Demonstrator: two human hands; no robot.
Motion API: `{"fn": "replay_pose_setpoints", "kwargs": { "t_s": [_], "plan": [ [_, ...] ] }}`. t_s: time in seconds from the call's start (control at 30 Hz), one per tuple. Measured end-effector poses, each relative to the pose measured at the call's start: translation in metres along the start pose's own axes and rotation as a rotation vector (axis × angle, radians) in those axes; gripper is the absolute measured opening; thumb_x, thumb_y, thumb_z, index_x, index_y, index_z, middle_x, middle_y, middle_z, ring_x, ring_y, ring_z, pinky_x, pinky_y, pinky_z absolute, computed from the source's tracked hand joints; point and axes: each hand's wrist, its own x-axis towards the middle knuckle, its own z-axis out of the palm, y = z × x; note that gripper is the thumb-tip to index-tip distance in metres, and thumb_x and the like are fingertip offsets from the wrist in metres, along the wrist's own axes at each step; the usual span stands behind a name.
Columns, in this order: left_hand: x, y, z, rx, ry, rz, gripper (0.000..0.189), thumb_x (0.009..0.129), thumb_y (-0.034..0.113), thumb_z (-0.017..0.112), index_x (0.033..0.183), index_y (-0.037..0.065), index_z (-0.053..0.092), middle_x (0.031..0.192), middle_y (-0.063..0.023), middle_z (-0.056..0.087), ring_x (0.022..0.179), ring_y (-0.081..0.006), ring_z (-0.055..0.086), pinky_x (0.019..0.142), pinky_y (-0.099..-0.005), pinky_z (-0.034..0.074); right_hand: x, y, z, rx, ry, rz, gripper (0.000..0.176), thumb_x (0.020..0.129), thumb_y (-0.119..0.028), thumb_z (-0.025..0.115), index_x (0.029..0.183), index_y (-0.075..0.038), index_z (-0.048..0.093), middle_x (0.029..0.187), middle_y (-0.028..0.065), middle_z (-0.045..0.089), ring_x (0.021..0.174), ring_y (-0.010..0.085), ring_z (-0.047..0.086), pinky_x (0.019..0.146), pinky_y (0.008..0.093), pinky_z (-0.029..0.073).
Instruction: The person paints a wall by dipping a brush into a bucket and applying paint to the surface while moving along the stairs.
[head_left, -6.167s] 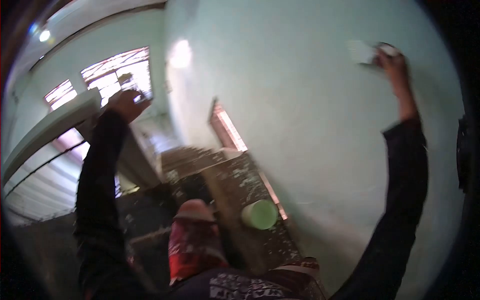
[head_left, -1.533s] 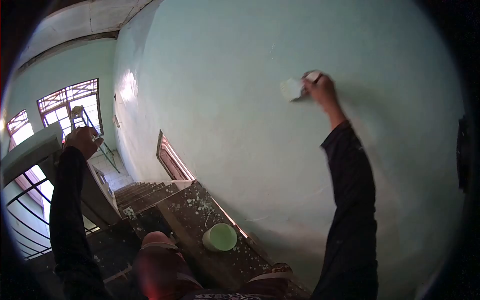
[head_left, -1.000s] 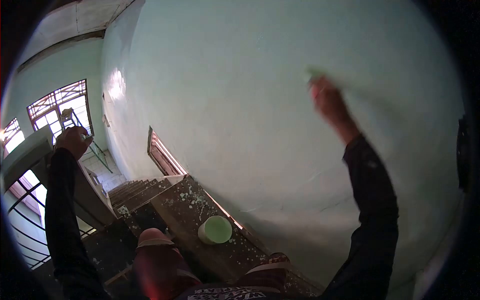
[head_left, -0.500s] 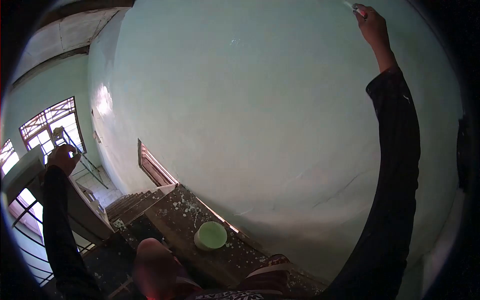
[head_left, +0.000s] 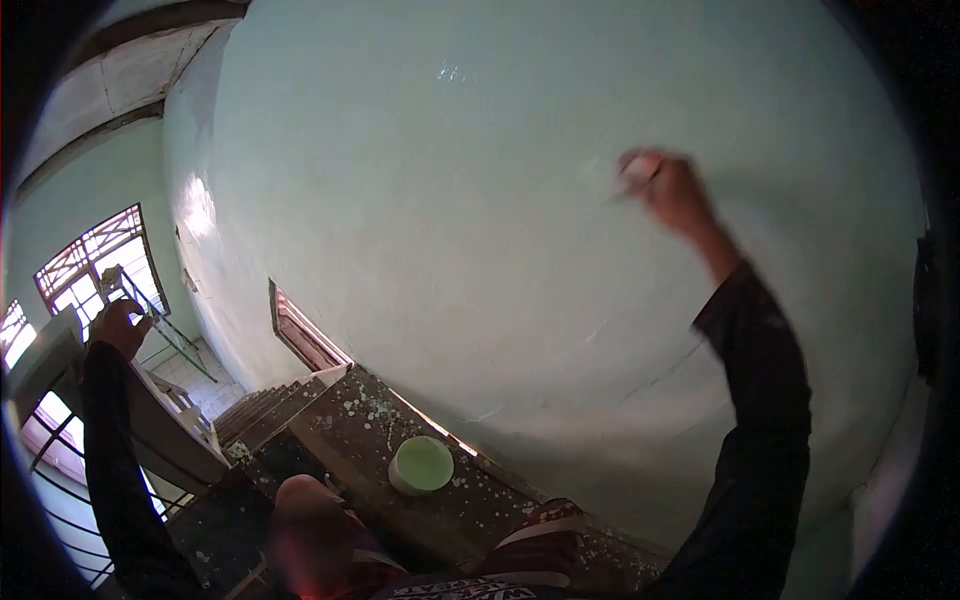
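My right hand (head_left: pixel 676 195) is raised in front of the pale green wall (head_left: pixel 480 230), blurred by motion. Its fingers are closed round a paintbrush (head_left: pixel 642 168) with a red and white handle; the bristles are smeared in this view. My left hand (head_left: pixel 118 330) is at the far left, over the pale banister (head_left: pixel 60 345), with thumb and finger curled into a ring and a bright gap between them. Below me, a round bucket (head_left: pixel 421 466) of light green paint stands on a dark, paint-spattered board (head_left: pixel 350 425), beside my bare knee.
Stairs (head_left: pixel 265 400) drop away at the lower left, beside the banister with its dark metal bars (head_left: pixel 60 430). A green stepladder (head_left: pixel 165 325) stands near a window (head_left: pixel 105 260) below. A brown wooden frame (head_left: pixel 305 330) is set low in the wall.
My right hand has come down and left from high on the wall, with the paintbrush still in it. My left hand stays by the banister; the view has shifted slightly.
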Motion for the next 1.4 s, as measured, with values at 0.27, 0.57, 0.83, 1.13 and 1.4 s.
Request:
{"fn": "replay_pose_setpoints", "kwargs": {
  "t_s": [0.27,0.57,0.83,1.13,1.4],
  "plan": [
    [0.005,-0.004,0.006,-0.015,-0.034,-0.034,0.027,0.075,0.03,0.07,0.094,0.012,0.064,0.104,-0.0085,0.062,0.104,-0.0275,0.056,0.092,-0.0407,0.043,0.078,0.024,-0.145,-0.706,0.552,-0.077,0.019,0.088,-0.021,0.053,0.093,-0.005,0.062,0.087,0.0149,0.064,0.079,0.0298,0.062,0.07,0.0386,0.049],
    [0.007,-0.005,0.006,-0.049,-0.067,-0.059,0.026,0.074,0.027,0.071,0.093,0.01,0.064,0.1,-0.0073,0.064,0.099,-0.0267,0.058,0.089,-0.04,0.044,-0.108,-0.037,0.045,-0.002,-0.235,0.005,0.012,0.077,-0.004,0.064,0.089,-0.005,0.064,0.092,0.0139,0.063,0.085,0.0315,0.062,0.078,0.0353,0.05],
    [0.01,-0.018,0.017,0.001,0.037,0.045,0.029,0.074,0.027,0.069,0.095,0.008,0.063,0.102,-0.0089,0.062,0.101,-0.0261,0.056,0.089,-0.0403,0.044,0.011,0.055,-0.182,-0.504,0.397,-0.033,0.021,0.085,-0.019,0.059,0.101,-0.006,0.062,0.088,0.0112,0.067,0.08,0.0233,0.064,0.074,0.0343,0.049],
    [0.02,-0.03,0.025,-0.075,0.036,0.07,0.033,0.074,0.021,0.069,0.098,0.0,0.061,0.091,-0.0138,0.065,0.068,-0.0219,0.065,0.071,-0.0367,0.051,-0.079,0.057,-0.039,-0.634,0.183,-0.3,0.018,0.089,-0.014,0.047,0.098,-0.001,0.054,0.096,0.019,0.058,0.086,0.0341,0.059,0.071,0.0393,0.05],
    [0.035,-0.053,0.045,-0.055,0.097,0.129,0.026,0.074,0.019,0.068,0.095,0.004,0.063,0.095,-0.0133,0.064,0.087,-0.0276,0.062,0.08,-0.0381,0.048,-0.118,0.051,-0.075,-0.09,0.081,0.167,0.02,0.077,-0.012,0.07,0.095,-0.003,0.065,0.091,0.0068,0.068,0.085,0.0134,0.062,0.078,0.0312,0.049]
  ]
}}
